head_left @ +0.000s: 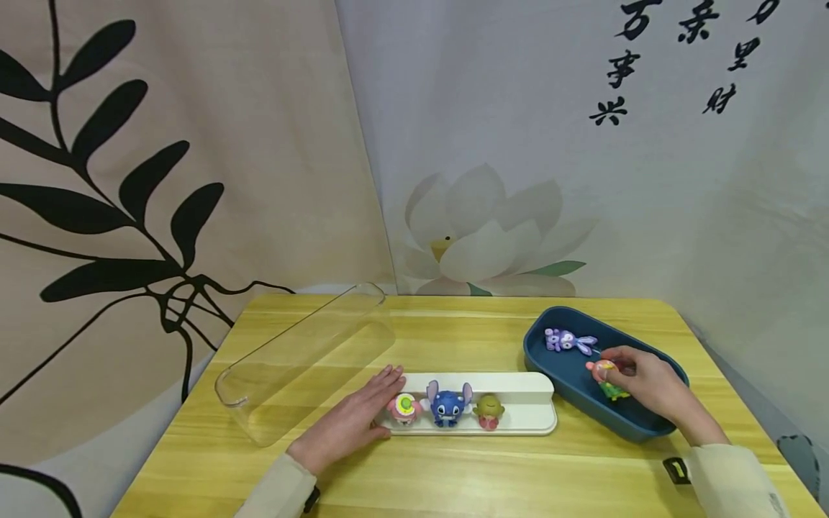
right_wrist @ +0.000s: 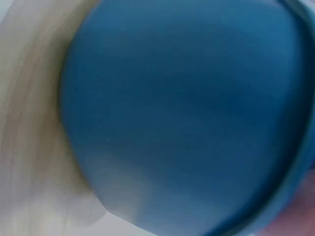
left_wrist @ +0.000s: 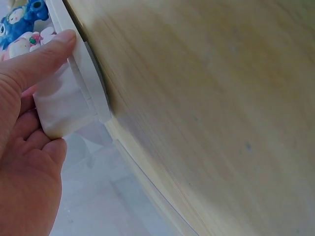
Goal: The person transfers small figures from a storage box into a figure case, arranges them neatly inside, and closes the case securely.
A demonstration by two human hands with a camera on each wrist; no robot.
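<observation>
My left hand (head_left: 359, 417) grips the left end of a white stepped display stand (head_left: 518, 424); in the left wrist view its thumb lies on the stand's edge, with the fingers around the end. Standing in a row on it are a pink figurine (head_left: 404, 408) with a yellow-green round front, a blue long-eared figurine (head_left: 447, 404) and an olive-green figurine with a pink base (head_left: 488, 411). Over the blue tray (head_left: 622, 424), my right hand (head_left: 648, 381) pinches a pink-and-green figurine (head_left: 611, 390). A purple long-eared figurine (head_left: 570, 341) lies in the tray.
A clear plastic cover (head_left: 311, 360) rests at the left of the wooden table (head_left: 453, 475), behind my left hand. Printed cloth hangs behind the table's back edge. The blue tray's side (right_wrist: 177, 118) fills most of the right wrist view.
</observation>
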